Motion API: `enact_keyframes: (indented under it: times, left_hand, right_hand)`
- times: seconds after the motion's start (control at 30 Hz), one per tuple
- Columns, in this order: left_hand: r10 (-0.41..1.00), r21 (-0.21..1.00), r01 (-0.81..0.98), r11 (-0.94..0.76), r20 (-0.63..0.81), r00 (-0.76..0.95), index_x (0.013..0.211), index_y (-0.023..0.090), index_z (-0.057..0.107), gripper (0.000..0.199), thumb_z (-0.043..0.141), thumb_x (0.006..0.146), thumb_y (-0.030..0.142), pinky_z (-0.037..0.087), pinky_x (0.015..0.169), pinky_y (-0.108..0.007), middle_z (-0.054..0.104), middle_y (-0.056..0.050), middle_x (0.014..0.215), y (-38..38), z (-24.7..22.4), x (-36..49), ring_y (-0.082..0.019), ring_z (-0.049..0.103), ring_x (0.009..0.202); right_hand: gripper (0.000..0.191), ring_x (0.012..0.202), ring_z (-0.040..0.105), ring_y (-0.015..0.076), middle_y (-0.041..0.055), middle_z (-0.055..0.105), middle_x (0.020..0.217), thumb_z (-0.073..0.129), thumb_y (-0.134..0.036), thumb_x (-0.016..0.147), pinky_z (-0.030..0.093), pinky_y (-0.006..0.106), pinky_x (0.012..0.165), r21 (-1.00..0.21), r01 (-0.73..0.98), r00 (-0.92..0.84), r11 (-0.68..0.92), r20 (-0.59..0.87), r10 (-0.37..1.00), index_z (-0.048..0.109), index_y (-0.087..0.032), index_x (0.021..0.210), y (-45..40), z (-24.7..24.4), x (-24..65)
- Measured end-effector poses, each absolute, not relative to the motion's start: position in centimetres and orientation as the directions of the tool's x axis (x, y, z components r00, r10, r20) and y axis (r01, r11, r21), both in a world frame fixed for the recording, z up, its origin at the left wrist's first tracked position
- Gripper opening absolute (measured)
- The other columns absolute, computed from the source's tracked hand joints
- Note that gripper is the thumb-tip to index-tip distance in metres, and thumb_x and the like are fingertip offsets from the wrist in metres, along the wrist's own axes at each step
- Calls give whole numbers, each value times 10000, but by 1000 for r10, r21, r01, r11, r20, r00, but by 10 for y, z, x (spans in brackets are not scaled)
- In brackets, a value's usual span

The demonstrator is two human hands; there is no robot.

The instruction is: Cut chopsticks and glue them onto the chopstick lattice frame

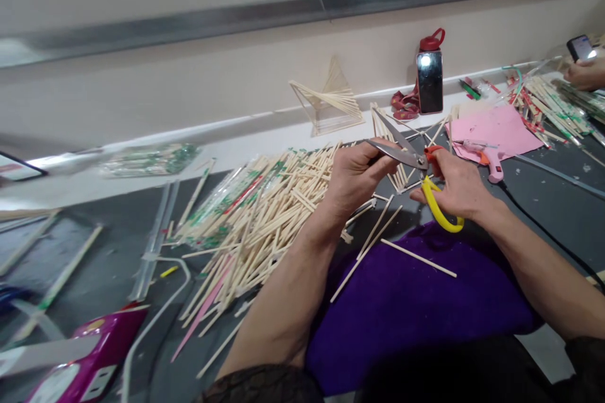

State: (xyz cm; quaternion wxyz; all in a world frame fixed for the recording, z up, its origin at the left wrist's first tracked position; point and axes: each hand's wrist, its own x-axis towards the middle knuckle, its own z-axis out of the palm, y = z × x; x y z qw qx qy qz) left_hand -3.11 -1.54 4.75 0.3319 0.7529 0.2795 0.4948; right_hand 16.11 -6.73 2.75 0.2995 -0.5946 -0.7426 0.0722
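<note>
My right hand (456,182) grips scissors (410,156) by the handles, one loop red-orange and the other yellow. The blades are spread and point up and to the left. My left hand (357,176) is closed in a pinch beside the lower blade; whatever lies between its fingers is too small to make out. Behind both hands stands a frame of glued wooden sticks (394,160), partly covered by hands and scissors. A few loose sticks (418,257) rest on the purple cloth (425,308) over my lap and at the table edge.
Left of my arm spreads a big heap of wooden sticks (278,220) with plastic wrappers. A pink glue gun (494,164) lies on pink paper (503,129) at right. Along the wall stand a twisted stick model (331,104) and a phone (430,83) against a red-capped bottle. Another person's hand (586,73) holds a phone.
</note>
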Motion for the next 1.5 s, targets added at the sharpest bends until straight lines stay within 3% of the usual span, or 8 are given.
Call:
enact_keyframes:
  times: [0.23,0.5,0.8,1.0,1.3,1.5]
  left_hand:
    - [695,731,96,-676,588,413,706,182,688,251,630,872,361,454,525,-212,648,-4,635,-15,48,-33,-84,559,551]
    - [707,754,105,-648,545,451,734,181,693,300,655,838,459,459,493,-220,662,-13,638,-15,52,-34,-90,553,508]
    - [691,705,174,-688,562,454,655,183,674,236,611,853,294,451,513,-212,667,-6,638,-17,56,-35,-84,561,514]
    - [712,702,221,-678,552,433,683,177,674,206,596,839,287,435,509,-209,611,10,570,-19,57,-35,-92,545,515]
    - [755,758,171,-630,546,363,761,171,696,105,695,765,275,463,531,-220,678,-12,688,-13,50,-31,-100,577,566]
    - [794,830,58,-554,506,337,763,173,702,51,676,774,215,455,509,-199,661,11,652,-13,43,-29,-79,580,542]
  right_hand:
    - [519,698,533,214,73,614,824,596,-633,718,316,315,596,-421,840,-168,343,399,901,536,-173,951,-65,26,165]
    - [503,705,533,208,60,609,849,614,-605,715,334,316,606,-474,805,-195,356,356,914,521,-187,979,-66,26,165]
    - [362,690,544,212,58,613,809,579,-494,722,357,324,606,-519,789,-176,329,323,930,487,-206,921,-69,29,163]
    - [346,665,560,213,70,638,816,589,-383,687,382,330,599,-531,796,-149,291,294,944,497,-193,961,-70,30,161]
    - [357,674,566,214,58,633,789,613,-401,700,376,330,612,-499,831,-113,245,280,953,532,-186,973,-68,30,161]
    - [451,715,565,220,68,625,838,601,-552,730,363,329,612,-474,846,-121,245,276,953,538,-184,983,-66,27,161]
